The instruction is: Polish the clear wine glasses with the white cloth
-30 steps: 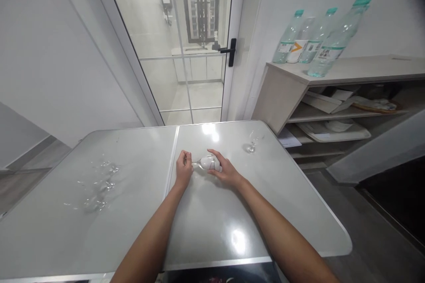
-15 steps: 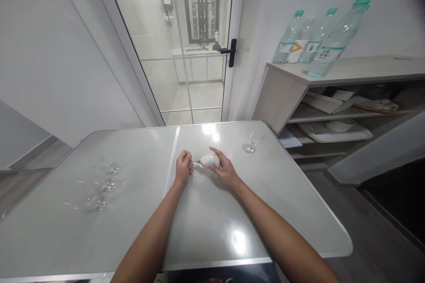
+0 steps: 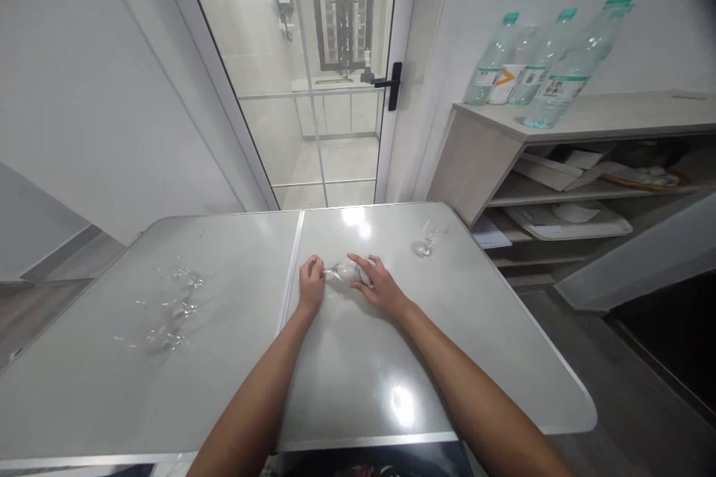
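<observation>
A clear stemmed glass (image 3: 343, 271) lies tilted on its side in the air between my hands, low over the table. My left hand (image 3: 312, 279) is closed round its stem end, and the foot is hidden in the fist. The fingers and thumb of my right hand (image 3: 380, 285) wrap the bowl near the rim. Something whitish shows in or on the bowl; I cannot tell what. Several more stemmed glasses (image 3: 187, 309) sit in a group on the left part of the table. One other stemmed glass (image 3: 427, 246) stands at the right rear.
The grey table (image 3: 347, 365) has a metal edge and a seam. Behind it is a glass door (image 3: 330, 141) with a black handle (image 3: 394, 86). At right, a shelf unit (image 3: 481, 153) carries several plastic bottles (image 3: 564, 82); trays (image 3: 570, 222) and papers lie on its shelves.
The fingers of my right hand have shifted over the top of the bowl, and the thumb has moved slightly. My left hand keeps its hold on the stem.
</observation>
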`<state>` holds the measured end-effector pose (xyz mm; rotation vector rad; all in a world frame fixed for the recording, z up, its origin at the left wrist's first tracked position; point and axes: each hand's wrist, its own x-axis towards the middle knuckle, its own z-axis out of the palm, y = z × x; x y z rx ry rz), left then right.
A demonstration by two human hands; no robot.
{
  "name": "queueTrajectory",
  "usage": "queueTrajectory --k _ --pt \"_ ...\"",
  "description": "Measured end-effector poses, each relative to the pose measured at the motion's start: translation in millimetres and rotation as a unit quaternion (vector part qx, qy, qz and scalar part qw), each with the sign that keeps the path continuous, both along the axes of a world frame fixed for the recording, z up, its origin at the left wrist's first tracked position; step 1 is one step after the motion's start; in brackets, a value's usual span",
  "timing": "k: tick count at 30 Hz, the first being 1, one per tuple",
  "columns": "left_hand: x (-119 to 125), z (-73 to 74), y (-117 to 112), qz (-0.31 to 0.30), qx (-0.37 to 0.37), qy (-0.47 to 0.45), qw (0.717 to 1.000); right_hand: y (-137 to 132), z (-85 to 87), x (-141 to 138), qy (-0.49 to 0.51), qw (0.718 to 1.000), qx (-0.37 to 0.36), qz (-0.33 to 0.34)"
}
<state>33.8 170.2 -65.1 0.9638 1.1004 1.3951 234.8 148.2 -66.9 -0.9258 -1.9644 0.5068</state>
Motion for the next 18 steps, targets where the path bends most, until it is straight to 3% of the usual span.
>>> queueTrajectory --k 3,5,8,11,14,18 --pt "2.3 -1.6 1.4 -0.012 0.003 -0.007 1.0 0.7 -7.0 -2.0 -0.029 0.995 0.09 -0.035" --pt "3.9 -3.7 1.5 -0.018 -0.005 -0.019 1.0 -1.5 -9.3 -3.0 0.009 0.991 0.1 -0.086" --pt "2.6 -6.4 1.6 -0.003 -0.001 -0.023 1.0 -4.9 -5.4 -1.1 0.134 0.97 0.034 -0.201" --pt "-2.0 -5.9 1.8 0.038 0.016 -0.017 0.999 -2.5 3.6 2.1 0.289 0.912 -0.049 -0.286" --pt "-2.4 -2.9 0.8 0.05 0.031 -0.021 0.998 2.1 7.1 -1.4 0.438 0.858 -0.12 -0.239" --pt "4.6 -1.1 -0.9 -0.023 -0.005 -0.034 0.999 0.6 1.6 -16.5 0.521 0.8 -0.288 -0.07"
